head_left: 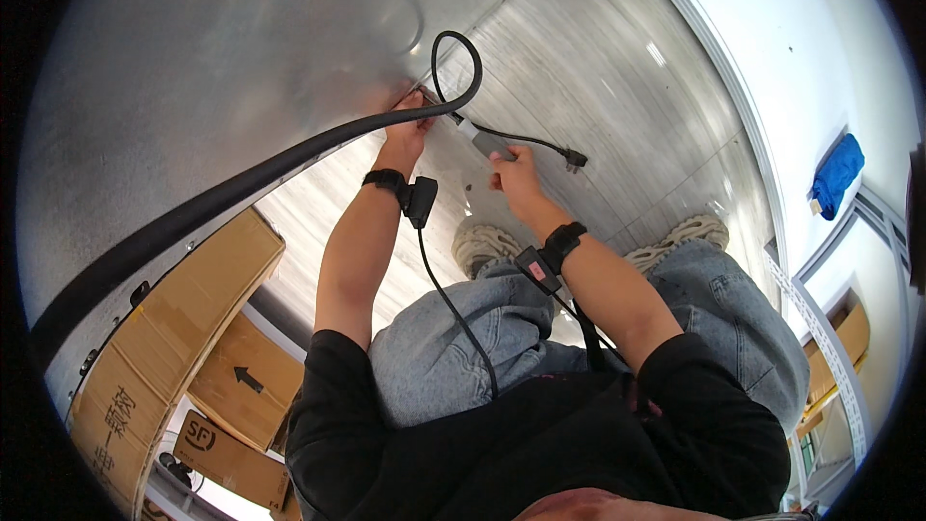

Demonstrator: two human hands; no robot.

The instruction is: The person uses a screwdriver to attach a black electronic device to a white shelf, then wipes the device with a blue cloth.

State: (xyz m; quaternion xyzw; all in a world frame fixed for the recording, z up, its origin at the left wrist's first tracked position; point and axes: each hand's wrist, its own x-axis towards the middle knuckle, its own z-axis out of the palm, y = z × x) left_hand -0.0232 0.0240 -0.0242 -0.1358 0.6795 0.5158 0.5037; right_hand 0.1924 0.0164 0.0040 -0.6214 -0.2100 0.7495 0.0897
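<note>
My right hand is closed round a slim grey-handled tool. The tool's lighter end points up and left at the lower edge of a large metal panel, and its tip is too small to name. My left hand is at that same edge, fingers drawn together near the corner; what they pinch is hidden. A thick black cable runs along the panel, passes over my left fingers and loops round. A thin black cord with a plug lies on the floor just beyond my right hand.
Cardboard boxes are stacked at the lower left beside the panel. Grey wood-look floor stretches out ahead. A white wall closes the right side, with a blue cloth-like item against it. Black wrist devices trail wires along my arms.
</note>
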